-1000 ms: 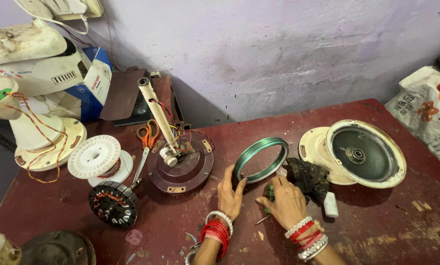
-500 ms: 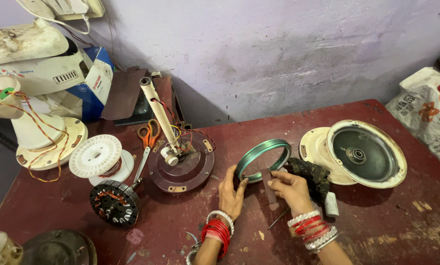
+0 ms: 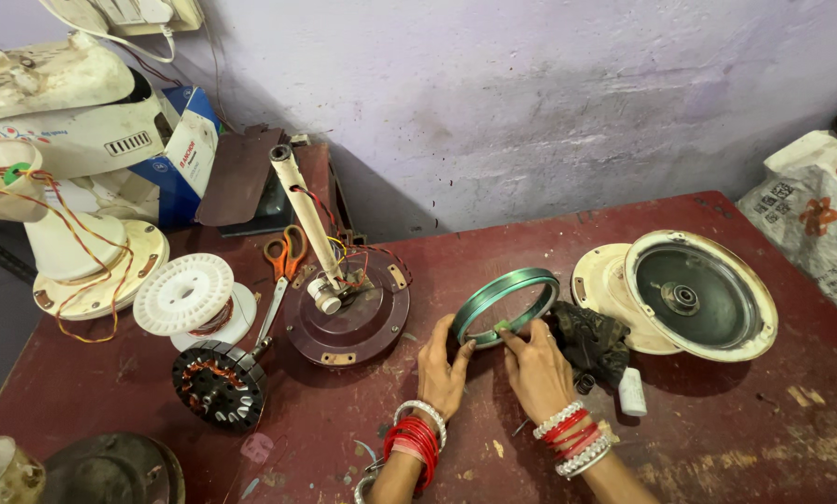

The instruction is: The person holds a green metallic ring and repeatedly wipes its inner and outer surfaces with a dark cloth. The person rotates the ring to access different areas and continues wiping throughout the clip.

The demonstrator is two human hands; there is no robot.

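Fingers (image 3: 463, 347) of the left hand (image 3: 442, 369) curl against the near left rim of a green ring (image 3: 505, 303), and those of the right hand (image 3: 535, 366) press together on its near rim, index tip on the green band; both hands hold it tilted up off the counter (image 3: 717, 420), near the middle.

From the head view, the only 1 here, the ring looks like a thin hoop wound with green enamelled wire, though the blur at its near edge leaves that uncertain. It is probably light and fairly stiff as a hoop, yet the windings would scratch or slip loose if squeezed hard, so the outer rim, taken at 2 opposite points, seems the safest hold.

Just right of the ring lies a dark crumpled cloth (image 3: 591, 341), touching the right hand, with a small white bottle (image 3: 631, 392) beside it. Farther right rests a cream round motor cover (image 3: 698, 294). Left of the ring stands a brown round base with a cream tube (image 3: 348, 299) and loose wires, then orange-handled scissors (image 3: 283, 257), a white plastic spool (image 3: 185, 294) and a dark wound stator (image 3: 221, 383). Cream fan housings crowd the far left corner. The cloth and bottle sit closest in the way.
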